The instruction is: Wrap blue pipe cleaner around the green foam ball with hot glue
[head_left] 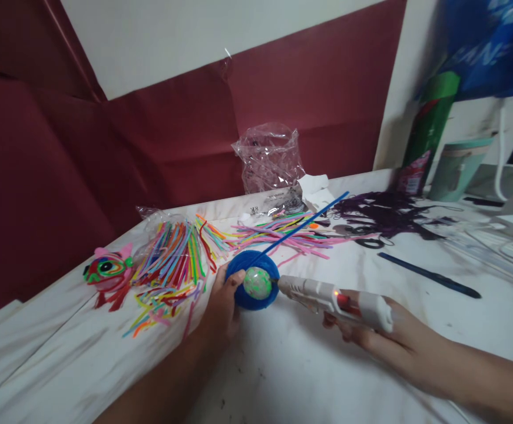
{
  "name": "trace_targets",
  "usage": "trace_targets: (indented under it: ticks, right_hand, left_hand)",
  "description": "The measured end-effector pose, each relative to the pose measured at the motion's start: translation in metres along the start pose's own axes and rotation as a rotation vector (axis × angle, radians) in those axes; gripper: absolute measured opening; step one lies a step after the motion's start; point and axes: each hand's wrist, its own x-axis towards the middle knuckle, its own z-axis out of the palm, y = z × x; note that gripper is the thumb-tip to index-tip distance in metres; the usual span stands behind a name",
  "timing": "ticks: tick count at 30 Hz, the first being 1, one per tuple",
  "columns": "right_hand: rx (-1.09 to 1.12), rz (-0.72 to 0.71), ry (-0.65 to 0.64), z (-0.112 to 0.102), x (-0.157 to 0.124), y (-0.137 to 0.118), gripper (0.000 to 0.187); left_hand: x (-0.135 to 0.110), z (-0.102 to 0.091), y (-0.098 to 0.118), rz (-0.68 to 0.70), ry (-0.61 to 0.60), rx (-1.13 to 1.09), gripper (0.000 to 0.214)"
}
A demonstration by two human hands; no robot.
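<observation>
Head view: maroon sheeting (318, 100), marbled table (300, 365); left grip (224, 300) holds disc (244, 259), right (377, 341) glue gun (313, 295).

Craft workspace — glue gun (322, 298) — pipe cleaners (180, 253) strewn over marbled tabletop (300, 368).

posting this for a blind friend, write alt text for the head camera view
A person's right hand points a white glue gun at a green-speckled ball on a round blue piece held in the left hand. Beyond, colourful pipe cleaners lie across a marble-patterned table, with a pink-and-green figure to the left.
</observation>
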Motion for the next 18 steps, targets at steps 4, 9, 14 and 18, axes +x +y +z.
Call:
trace_targets:
  ticks: [4,9,14,18]
  right_hand:
    - [0.016,-0.002,0.026,0.0,0.0002,-0.0003,0.02]
    - [0.028,0.014,0.022,-0.0004,-0.0001,0.0017,0.022]
    - [0.029,0.011,0.032,0.0008,-0.0018,0.0059,0.02]
    - [0.012,0.01,0.031,0.0016,-0.0024,0.0073,0.019]
  left_hand:
    - [0.0,0.0014,-0.0001,-0.041,-0.026,0.015,0.046]
    - [-0.0032,0.0046,0.0012,-0.045,-0.047,0.035,0.048]
    - [-0.0048,0.0058,0.0019,-0.046,-0.055,0.041,0.052]
    - [-0.0045,0.0063,0.0035,-0.01,0.005,0.006,0.04]
